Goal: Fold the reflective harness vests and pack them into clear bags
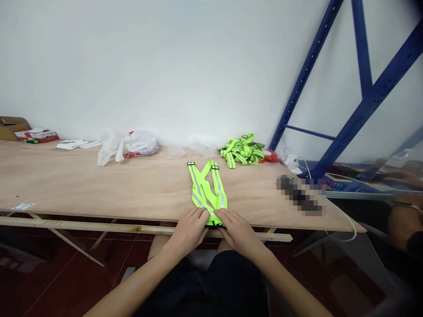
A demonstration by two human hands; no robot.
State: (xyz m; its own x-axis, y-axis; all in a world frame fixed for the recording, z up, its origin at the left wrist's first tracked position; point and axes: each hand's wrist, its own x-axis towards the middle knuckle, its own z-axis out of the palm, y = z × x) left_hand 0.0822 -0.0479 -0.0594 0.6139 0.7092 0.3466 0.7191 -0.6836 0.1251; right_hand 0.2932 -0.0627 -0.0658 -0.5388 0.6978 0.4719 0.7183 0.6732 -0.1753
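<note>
Both hands, left [192, 226] and right [238, 229], pinch the yellow-green reflective strap harness [216, 191] at six o'clock, probably keeping its folds flat.

Clock from frame centre. 4 o'clock: long dark object [299, 195], pixelated, identity unreadable. Same bearing, far edge: bystander's bare arm [401, 222], blurred, cropped. 2 o'clock: blue perforated metal rack [365, 99], cut by top and right edges. 9 o'clock: brown open cardboard box [9, 131], cropped left. 6 o'clock: left hand [192, 225] and right hand [237, 229] cover part of the lime reflective strap harness's [216, 187] near end; buckle detail there too small.
</note>
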